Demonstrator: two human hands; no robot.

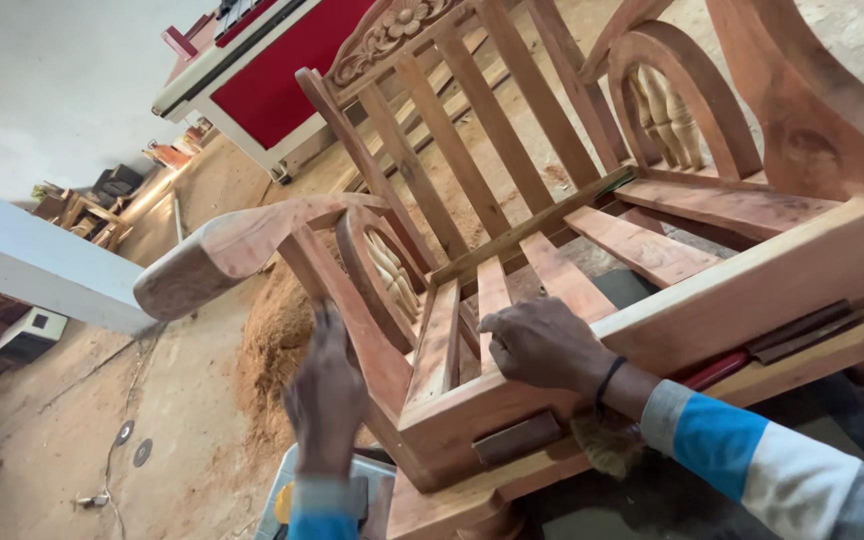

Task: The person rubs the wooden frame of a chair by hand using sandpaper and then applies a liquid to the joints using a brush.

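- Striped in grey, blue and white, a sleeve (752, 460) enters from the lower right of the frame and ends in the right hand (542, 345), which rests curled, knuckles up, on the front edge of an unfinished wooden armchair (652, 250).
- Fingers of that hand bend over the near ends of the seat slats (492, 295); it presses on the wood rather than gripping any loose object. A dark band circles the wrist.
- Lower centre, the left hand (327, 395) rises with its back to the camera, fingers extended and laid flat against the sloping front post beneath the armrest (222, 255). It is open and holds nothing.
- Chair lies tilted across the frame, its long axis running from the lower centre up to the carved crest rail (387, 30) at top centre; the slatted back points away from both hands.
- Right hand sits nearer the seat, left hand nearer the rounded armrest at centre left.
- Sawdust (272, 340) is heaped on the concrete floor (152, 400) just left of the chair.
- Upper left of the frame shows a red-and-white machine (272, 70), with stacked timber pieces near the far wall.
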